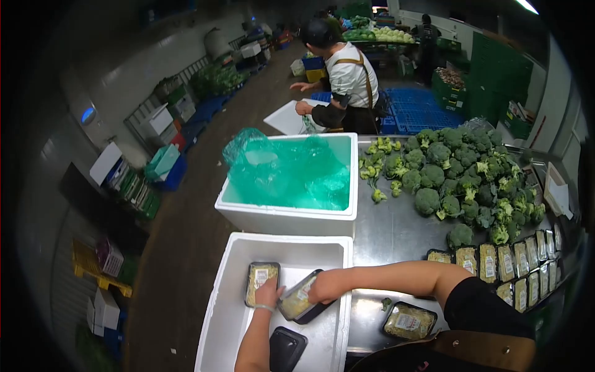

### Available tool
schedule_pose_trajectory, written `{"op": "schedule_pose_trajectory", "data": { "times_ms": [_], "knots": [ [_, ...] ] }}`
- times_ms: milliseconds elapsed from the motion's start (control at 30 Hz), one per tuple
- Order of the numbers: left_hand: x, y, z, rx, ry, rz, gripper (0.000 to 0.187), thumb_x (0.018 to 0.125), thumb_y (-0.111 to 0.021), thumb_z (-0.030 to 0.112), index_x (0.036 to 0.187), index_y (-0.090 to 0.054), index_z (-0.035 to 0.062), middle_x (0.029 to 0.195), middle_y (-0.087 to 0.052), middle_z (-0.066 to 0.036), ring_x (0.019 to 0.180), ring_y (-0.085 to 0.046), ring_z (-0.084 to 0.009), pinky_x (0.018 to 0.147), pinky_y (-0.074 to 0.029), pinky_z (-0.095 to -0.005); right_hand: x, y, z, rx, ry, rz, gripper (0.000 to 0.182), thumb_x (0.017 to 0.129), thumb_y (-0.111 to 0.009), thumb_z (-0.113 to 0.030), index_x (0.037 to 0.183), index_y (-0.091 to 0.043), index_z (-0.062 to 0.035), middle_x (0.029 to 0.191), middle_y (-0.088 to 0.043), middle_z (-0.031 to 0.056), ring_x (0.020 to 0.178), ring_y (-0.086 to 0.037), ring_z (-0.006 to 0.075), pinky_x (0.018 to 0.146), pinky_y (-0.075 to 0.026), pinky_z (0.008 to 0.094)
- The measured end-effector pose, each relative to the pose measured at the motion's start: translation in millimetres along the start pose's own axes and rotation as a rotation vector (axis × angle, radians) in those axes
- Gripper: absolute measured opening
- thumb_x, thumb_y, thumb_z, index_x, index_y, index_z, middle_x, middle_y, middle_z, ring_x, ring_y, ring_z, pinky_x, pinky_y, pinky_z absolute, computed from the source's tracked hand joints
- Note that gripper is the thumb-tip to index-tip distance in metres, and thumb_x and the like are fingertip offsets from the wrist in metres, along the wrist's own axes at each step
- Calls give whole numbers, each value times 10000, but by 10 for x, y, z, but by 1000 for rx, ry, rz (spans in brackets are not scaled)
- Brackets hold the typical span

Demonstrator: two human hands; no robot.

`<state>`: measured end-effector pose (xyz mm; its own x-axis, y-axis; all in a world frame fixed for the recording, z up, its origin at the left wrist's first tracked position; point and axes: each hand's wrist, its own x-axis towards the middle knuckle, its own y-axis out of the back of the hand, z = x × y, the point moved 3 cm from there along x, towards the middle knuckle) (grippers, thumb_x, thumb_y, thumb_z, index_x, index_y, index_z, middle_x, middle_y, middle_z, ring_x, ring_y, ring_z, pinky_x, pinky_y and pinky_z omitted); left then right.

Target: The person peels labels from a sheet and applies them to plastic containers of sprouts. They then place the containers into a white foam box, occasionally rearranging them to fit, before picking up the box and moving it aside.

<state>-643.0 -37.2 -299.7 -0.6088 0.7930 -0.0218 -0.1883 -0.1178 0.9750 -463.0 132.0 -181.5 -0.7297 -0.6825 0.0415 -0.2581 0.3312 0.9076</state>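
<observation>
Inside a white foam box [214, 310], my left hand [268, 294] is closed at the lower edge of a labelled black tray of pale food [261, 273]. My right hand [328, 286] grips the upper right end of a second packed tray [295, 301], which is tilted in the same box. Below them lies a plain black tray [287, 348]. On the metal table to the right, another packed tray [409, 321] sits close to my body.
Behind the box stands a second foam box [285, 217] lined with green plastic. Heaped broccoli [458, 167] covers the table's far side, with rows of packed trays [508, 263] nearer. A co-worker [350, 74] holds a white lid beyond; another person [426, 46] stands farther back.
</observation>
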Motion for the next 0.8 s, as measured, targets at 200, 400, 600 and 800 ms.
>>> {"op": "schedule_pose_trajectory", "data": {
  "times_ms": [200, 400, 600, 800],
  "knots": [
    [-352, 352, -193, -363, 51, 132, 258, 883, -622, 278, 817, -596, 30, 883, -640, -186, 826, -610, -387, 714, -475, -472, 324, -261, 266, -395, 298, -158, 89, 765, -618, -163, 773, -651, -80, 718, -649, 119, 687, -654, 335, 569, -505, 462],
    [-1197, 615, -24, -256, 214, -226, 375, 872, -633, 387, 792, -607, 22, 805, -607, -194, 783, -584, -385, 722, -465, -466, 587, -1105, 1151, -530, 387, -244, 175, 730, -615, -238, 624, -699, -127, 657, -674, 96, 613, -655, 294, 509, -498, 433],
    [-1875, 700, 550, 116, -11, -462, 1002, 647, -808, 515, 1442, -333, 132, 1376, -391, -218, 1144, -500, -400, 991, -410, -458, 662, -763, 951, -608, 133, -271, 110, 728, -625, -124, 699, -730, -109, 722, -700, 87, 701, -686, 289, 588, -541, 410],
    [-1952, 529, 545, 144, 295, -588, 1149, 616, -832, 408, 1516, -130, 273, 1439, -301, -240, 1134, -514, -425, 909, -474, -485, 687, -930, 1058, -515, -107, -318, 117, 767, -617, -157, 774, -720, -101, 768, -704, 70, 732, -681, 272, 617, -534, 415]
  ]
}}
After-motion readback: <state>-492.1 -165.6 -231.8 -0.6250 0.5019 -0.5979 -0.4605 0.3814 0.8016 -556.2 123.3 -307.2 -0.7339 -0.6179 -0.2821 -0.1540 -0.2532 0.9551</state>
